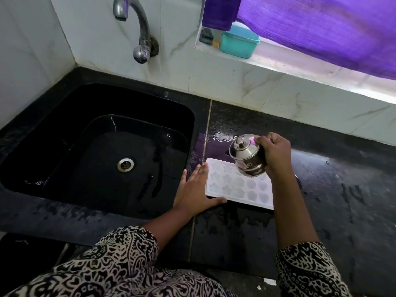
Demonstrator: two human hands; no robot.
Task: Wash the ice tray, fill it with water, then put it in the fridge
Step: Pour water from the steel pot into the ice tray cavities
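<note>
A white ice tray (240,185) with star- and flower-shaped cells lies flat on the wet black counter (342,189), just right of the sink. My left hand (197,187) rests flat against the tray's left edge, fingers straight, thumb along the near edge. My right hand (276,153) grips a small lidded steel pot (246,155), tilted over the tray's far side. The pot hides part of the tray's far cells. No stream of water is plainly visible.
A black sink (64,116) with a steel drain (125,164) lies to the left, under a metal tap (137,28) on the tiled wall. A teal box (240,42) stands on the window ledge below a purple curtain (321,26).
</note>
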